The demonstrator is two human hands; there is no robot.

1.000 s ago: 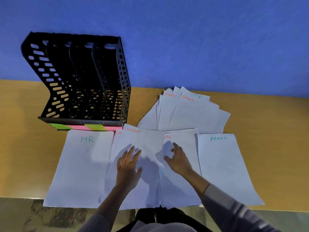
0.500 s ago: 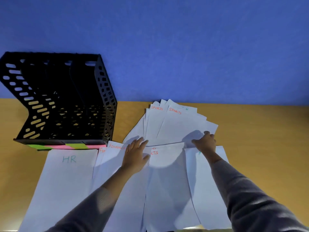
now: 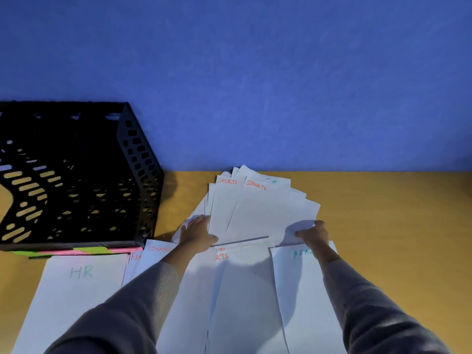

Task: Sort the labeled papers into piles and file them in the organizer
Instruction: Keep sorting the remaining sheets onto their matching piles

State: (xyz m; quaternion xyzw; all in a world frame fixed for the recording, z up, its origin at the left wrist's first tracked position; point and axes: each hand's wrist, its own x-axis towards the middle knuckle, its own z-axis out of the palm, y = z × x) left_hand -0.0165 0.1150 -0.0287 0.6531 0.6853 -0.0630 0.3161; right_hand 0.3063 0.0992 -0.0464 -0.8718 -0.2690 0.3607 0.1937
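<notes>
1. At far left we see the black organizer point(image 3: 76, 175) standing on the table point(image 3: 383, 213) against the blue wall point(image 3: 255, 72), with green and pink sticky notes point(image 3: 86, 250) along its front base.
2. Just in front of it lies the HR sheet point(image 3: 76, 290), and beside that the FINANCE pile point(image 3: 157, 250), partly under a grey sleeve point(image 3: 143, 297).
3. The left hand point(image 3: 198, 232) lies on the near-left corner of the fanned stack point(image 3: 255, 213), thumb across the sheets; we cannot tell whether it grips or merely presses.
4. That stack, two SPORTS labels on top, sits behind the SPORTS pile point(image 3: 242, 290).
5. The right hand point(image 3: 313, 232) pinches the stack's near-right corner, fingers curled.
6. Below it we find the ADMIN sheet point(image 3: 304, 290).
</notes>
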